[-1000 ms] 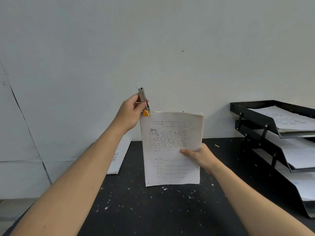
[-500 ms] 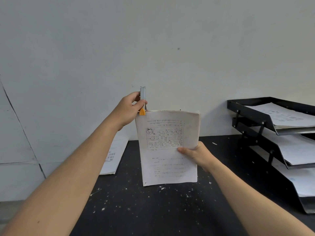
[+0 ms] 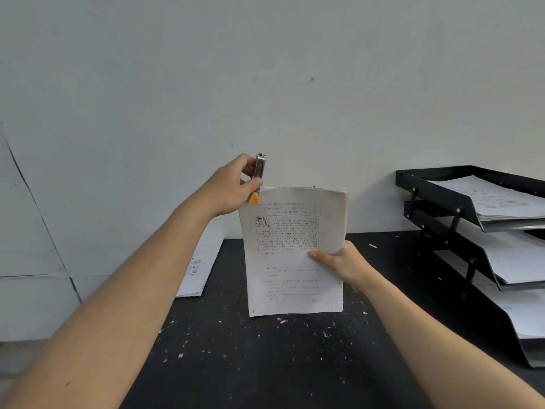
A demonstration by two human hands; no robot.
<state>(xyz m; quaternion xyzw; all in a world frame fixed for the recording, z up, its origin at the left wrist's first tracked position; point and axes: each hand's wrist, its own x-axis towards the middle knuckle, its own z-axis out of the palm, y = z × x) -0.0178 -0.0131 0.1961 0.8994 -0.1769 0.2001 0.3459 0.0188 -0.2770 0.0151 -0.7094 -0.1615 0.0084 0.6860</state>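
Observation:
A stack of printed white sheets (image 3: 295, 278) stands upright above the black table (image 3: 265, 364), its bottom edge near the tabletop. My right hand (image 3: 342, 265) grips the stack at its right edge, thumb on the front page. My left hand (image 3: 233, 187) holds a small metal stapler (image 3: 259, 172) with an orange tip, upright, at the stack's top left corner. The orange tip meets the paper's corner.
A black three-tier paper tray (image 3: 460, 214) holding sheets stands at the right. Another pile of printed sheets (image 3: 200, 267) lies at the table's back left, against the grey wall (image 3: 265, 84). White specks dot the tabletop.
The stapler has tilted from slightly left to upright at the paper's top left corner. Both hands and the stack have kept nearly the same place; the view shifted a little.

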